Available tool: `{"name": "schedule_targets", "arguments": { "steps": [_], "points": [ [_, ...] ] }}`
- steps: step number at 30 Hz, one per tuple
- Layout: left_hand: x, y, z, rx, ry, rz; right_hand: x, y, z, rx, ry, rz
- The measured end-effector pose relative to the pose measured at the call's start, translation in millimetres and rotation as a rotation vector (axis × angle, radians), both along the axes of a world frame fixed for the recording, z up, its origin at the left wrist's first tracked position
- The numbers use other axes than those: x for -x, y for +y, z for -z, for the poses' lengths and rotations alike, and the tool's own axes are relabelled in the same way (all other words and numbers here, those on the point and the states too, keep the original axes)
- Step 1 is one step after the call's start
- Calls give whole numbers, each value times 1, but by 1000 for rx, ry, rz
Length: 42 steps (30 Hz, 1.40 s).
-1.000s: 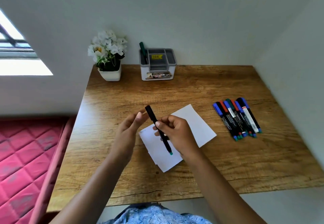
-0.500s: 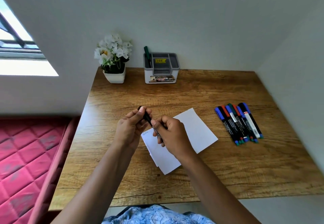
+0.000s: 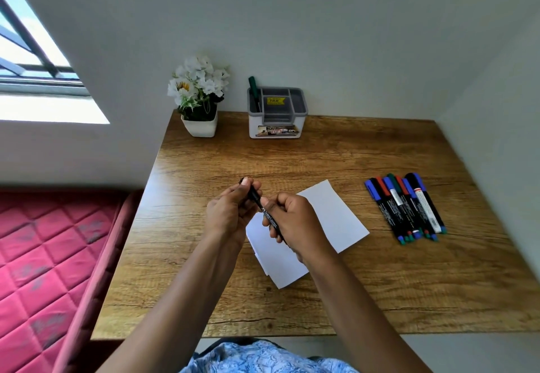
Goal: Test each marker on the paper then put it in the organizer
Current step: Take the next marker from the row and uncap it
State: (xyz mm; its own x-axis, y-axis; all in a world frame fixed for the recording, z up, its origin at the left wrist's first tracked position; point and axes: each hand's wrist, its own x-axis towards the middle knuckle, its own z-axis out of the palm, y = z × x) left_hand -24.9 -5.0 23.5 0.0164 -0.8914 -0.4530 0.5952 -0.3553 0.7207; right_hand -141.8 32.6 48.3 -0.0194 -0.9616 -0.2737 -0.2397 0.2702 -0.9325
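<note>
Faber-Castell, read the white print on the slim black marker (image 3: 264, 212)! The right hand (image 3: 295, 223) gripped its barrel and the left hand (image 3: 230, 214) pinched its upper end, just above the paper (image 3: 330, 217). The grey-and-white organizer (image 3: 276, 121) (yellow sticker unreadable) held one green marker (image 3: 253, 89) in its left compartment; the other markers (image 3: 406, 209) lay side by side at right.

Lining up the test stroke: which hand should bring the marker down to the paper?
Right. The right hand grips the black marker by its barrel, directly over the white paper. The left hand only pinches its far end.
</note>
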Motion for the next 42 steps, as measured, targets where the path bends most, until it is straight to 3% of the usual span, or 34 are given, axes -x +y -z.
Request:
{"name": "schedule_targets", "arguments": {
  "steps": [4, 7, 9, 14, 16, 18, 20, 23, 26, 31, 42],
  "points": [
    [0, 1, 5, -1, -27, 37, 2, 1, -2, -7, 10, -22],
    [-45, -26, 11, -68, 113, -262, 12, 16, 0, -49, 9, -79],
    [-86, -43, 4, -24, 86, -346, 21, 26, 3, -80, -5, -65],
    [-78, -19, 1, 91, -197, 15, 30, 12, 5, -87, -222, 32],
    [-65, -1, 16, 136, -353, 71, 29, 8, 3, -79, -297, -5],
    [-60, 15, 33, 281, -700, 118, 29, 7, 3, -74, -397, -5],
    [-61, 29, 45, 560, -1081, 205, 32, 5, 7, -83, -551, 39],
    [-66, 35, 57, 965, -1430, 429, 35, 1, 16, -50, -728, 77],
    [-65, 33, 64, 1148, -1603, 548, 29, -4, 28, 10, -566, 92],
    [-60, 28, 76, 1094, -1701, 641, 18, -11, 44, 110, -141, 122],
    [-59, 25, 77, 1057, -1642, 619, 10, -26, 79, 179, 193, -45]
  ]
}}
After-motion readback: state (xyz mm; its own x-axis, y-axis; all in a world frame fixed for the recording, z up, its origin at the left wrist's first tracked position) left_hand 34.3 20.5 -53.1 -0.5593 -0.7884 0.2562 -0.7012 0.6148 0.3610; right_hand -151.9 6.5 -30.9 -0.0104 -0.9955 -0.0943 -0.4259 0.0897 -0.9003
